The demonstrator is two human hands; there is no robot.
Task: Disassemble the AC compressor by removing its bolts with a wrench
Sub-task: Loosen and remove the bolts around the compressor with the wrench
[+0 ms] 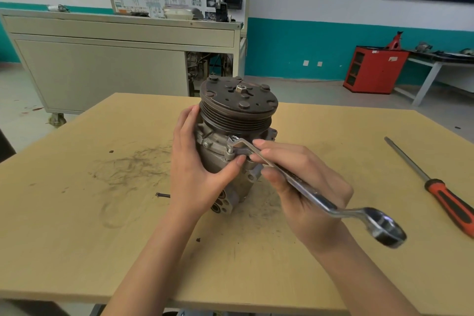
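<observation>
AC compressor (215,161) sat near the middle of the wooden table (77,213), leaning, with its grooved pulley (238,110) uppermost and pointing away from the person. The ported rear end rested low on the tabletop, toward the person.

Left hand (195,174): wrapped round the compressor housing from the left. Its fingers reached up the far side beside the pulley. Its thumb (237,161) lay across the near side, with the tip pressed against the housing just below the wrench's far end. The palm was tight to the body, with no gap visible.

Right hand (307,187): closed round the shank of an offset ring wrench (331,206), with the fingertips bunched at the end nearest the compressor and the shank running across the palm. The far ring (232,145) was seated against the flange under the pulley. Whether it sat fully over a bolt head could not be told. The near ring (387,228) hung free past the heel of the hand, above the table.

A screwdriver (441,195) with a red-and-black handle lay on the table well to the right, untouched. A small dark pin-like part (163,195) lay just left of the left wrist. Dark scuff marks (133,169) covered the tabletop to the left of the compressor.
</observation>
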